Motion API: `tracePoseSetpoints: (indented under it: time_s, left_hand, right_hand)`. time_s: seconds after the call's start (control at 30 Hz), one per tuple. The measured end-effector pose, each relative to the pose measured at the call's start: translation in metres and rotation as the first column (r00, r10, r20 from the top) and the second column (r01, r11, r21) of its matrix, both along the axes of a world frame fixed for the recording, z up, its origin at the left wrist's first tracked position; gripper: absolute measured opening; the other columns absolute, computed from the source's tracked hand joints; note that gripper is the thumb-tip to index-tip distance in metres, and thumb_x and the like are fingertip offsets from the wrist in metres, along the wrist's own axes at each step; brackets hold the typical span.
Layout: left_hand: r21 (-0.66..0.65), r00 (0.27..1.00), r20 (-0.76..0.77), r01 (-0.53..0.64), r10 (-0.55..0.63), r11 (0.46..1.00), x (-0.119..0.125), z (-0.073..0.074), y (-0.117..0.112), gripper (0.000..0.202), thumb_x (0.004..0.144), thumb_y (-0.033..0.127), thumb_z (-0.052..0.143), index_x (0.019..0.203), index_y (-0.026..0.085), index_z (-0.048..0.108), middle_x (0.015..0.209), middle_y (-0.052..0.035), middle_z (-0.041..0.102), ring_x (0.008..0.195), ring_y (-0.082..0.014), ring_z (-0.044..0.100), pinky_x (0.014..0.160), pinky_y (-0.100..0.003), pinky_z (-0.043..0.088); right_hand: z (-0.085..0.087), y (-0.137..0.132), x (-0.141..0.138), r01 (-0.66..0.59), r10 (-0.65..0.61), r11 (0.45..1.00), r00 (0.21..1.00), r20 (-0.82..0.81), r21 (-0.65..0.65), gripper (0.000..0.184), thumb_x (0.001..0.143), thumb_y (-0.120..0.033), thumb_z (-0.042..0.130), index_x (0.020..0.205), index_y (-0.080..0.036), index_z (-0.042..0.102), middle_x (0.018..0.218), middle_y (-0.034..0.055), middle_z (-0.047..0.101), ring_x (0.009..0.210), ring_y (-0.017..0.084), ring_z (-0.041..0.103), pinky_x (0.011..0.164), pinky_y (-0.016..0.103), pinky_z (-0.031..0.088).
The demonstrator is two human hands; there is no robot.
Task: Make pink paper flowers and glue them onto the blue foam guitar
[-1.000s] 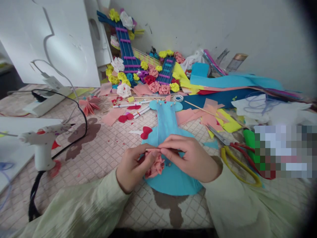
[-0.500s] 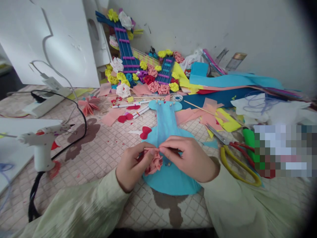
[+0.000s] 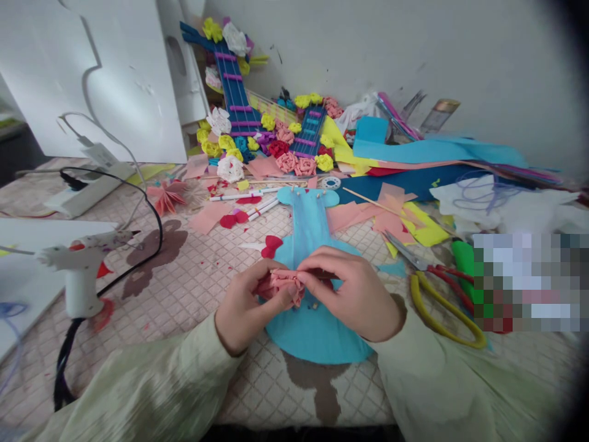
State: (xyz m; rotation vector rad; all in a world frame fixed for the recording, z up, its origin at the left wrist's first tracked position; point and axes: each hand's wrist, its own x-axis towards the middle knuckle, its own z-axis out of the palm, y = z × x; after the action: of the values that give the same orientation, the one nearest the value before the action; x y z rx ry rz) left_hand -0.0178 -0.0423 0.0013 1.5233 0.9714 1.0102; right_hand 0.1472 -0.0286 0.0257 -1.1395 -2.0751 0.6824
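Both hands meet over a light blue guitar-shaped foam cutout (image 3: 309, 227) lying on the quilted table. My left hand (image 3: 243, 307) is closed around a pink rolled paper rose (image 3: 286, 283). My right hand (image 3: 354, 293) pinches the top of the same rose from the right, with a thin stick-like piece showing between its fingers. A small red heart (image 3: 271, 245) lies on the cutout just beyond my left hand.
A white glue gun (image 3: 80, 267) with a black cord stands at the left. Scissors with yellow and red handles (image 3: 437, 288) lie to the right. Finished blue guitars with paper flowers (image 3: 257, 132), foam sheets (image 3: 427, 153) and scraps crowd the back by the wall.
The pink strip that was stretched between my fingertips is now wound into the rose, which sits higher and tighter between both hands. The hands have hardly shifted.
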Motion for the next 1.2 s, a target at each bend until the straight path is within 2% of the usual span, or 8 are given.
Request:
tracePoseSetpoints:
  time_s: [0.17,0.37,0.67,0.8,0.93,1.1,1.17,1.2]
  left_hand:
    - [0.044,0.998,-0.065,-0.009,0.012,0.999,-0.001,-0.001,-0.001,0.012,0.079,0.024,0.053,0.085,0.015,0.057,0.07,-0.0014,0.062,0.064,-0.0103,0.058,0.055,-0.019,0.046]
    - [0.121,0.972,-0.2,-0.1,0.123,0.988,-0.002,-0.005,0.002,0.022,0.083,0.03,0.043,0.081,0.014,0.058,0.073,-0.0046,0.062,0.067,-0.0131,0.055,0.059,-0.024,0.043]
    - [0.164,0.96,-0.257,-0.073,0.114,0.984,-0.004,-0.001,0.001,0.025,0.084,0.032,0.042,0.086,0.014,0.059,0.071,-0.0038,0.062,0.063,-0.0131,0.055,0.058,-0.025,0.043]
    - [0.191,0.965,-0.234,-0.076,0.121,0.979,-0.005,-0.002,0.003,0.028,0.085,0.031,0.039,0.1,0.015,0.057,0.092,-0.0073,0.064,0.087,-0.018,0.058,0.077,-0.03,0.045]
    - [0.293,0.941,-0.199,-0.21,0.274,0.933,-0.009,0.004,0.004,0.033,0.087,0.03,0.034,0.11,0.015,0.051,0.115,-0.0116,0.056,0.107,-0.021,0.05,0.087,-0.036,0.041]
    - [0.479,0.809,-0.368,-0.257,0.458,0.84,-0.039,0.042,-0.036,0.031,0.082,0.027,0.043,0.111,0.02,0.05,0.119,-0.0077,0.052,0.113,-0.0222,0.044,0.089,-0.036,0.04]
    - [0.515,0.696,-0.43,-0.334,0.575,0.789,-0.063,0.051,-0.059,0.018,0.08,0.028,0.045,0.094,0.021,0.055,0.101,-0.0052,0.058,0.099,-0.0212,0.052,0.086,-0.036,0.041]
    - [0.55,0.613,-0.407,-0.427,0.677,0.718,-0.077,0.051,-0.068,0.013,0.08,0.03,0.045,0.086,0.021,0.053,0.092,-0.0042,0.057,0.091,-0.0203,0.053,0.081,-0.035,0.042]
  right_hand:
    - [-0.001,0.0,0.0,0.004,-0.004,1.0,1.0,0.009,0.009,0.01,0.078,-0.016,0.052,0.076,-0.015,0.062,0.073,0.0014,0.058,0.06,0.009,0.051,0.055,0.022,0.04]
    - [-0.001,0.001,0.0,-0.007,0.007,1.0,1.0,-0.013,0.001,0.01,0.079,-0.017,0.052,0.076,-0.015,0.062,0.073,0.0017,0.058,0.061,0.009,0.052,0.055,0.022,0.041]
    - [-0.001,0.006,0.005,-0.11,0.11,0.994,0.994,-0.013,0.012,0.015,0.081,-0.017,0.048,0.081,-0.015,0.063,0.076,0.0024,0.06,0.067,0.01,0.054,0.059,0.022,0.042]
    - [-0.003,0.009,0.005,-0.058,0.058,0.998,0.998,0.014,0.035,0.016,0.082,-0.018,0.047,0.08,-0.015,0.063,0.075,0.0037,0.06,0.067,0.012,0.054,0.06,0.024,0.042]
    - [-0.003,0.012,0.006,-0.033,0.032,0.998,0.999,0.022,0.048,0.017,0.081,-0.019,0.048,0.078,-0.014,0.063,0.074,0.0046,0.06,0.067,0.013,0.055,0.06,0.025,0.042]
    - [-0.004,0.015,0.009,-0.003,0.002,0.999,1.0,0.012,0.05,0.017,0.081,-0.021,0.048,0.074,-0.014,0.063,0.073,0.0051,0.062,0.067,0.015,0.057,0.06,0.026,0.043]
    - [-0.006,0.016,0.011,0.013,-0.012,0.999,1.0,-0.009,0.052,0.018,0.081,-0.023,0.048,0.075,-0.014,0.063,0.074,0.0054,0.062,0.068,0.015,0.058,0.061,0.027,0.044]
    - [-0.006,0.017,0.012,0.018,-0.017,0.998,1.0,-0.02,0.052,0.018,0.081,-0.023,0.048,0.075,-0.015,0.063,0.074,0.0057,0.063,0.069,0.016,0.058,0.062,0.028,0.045]
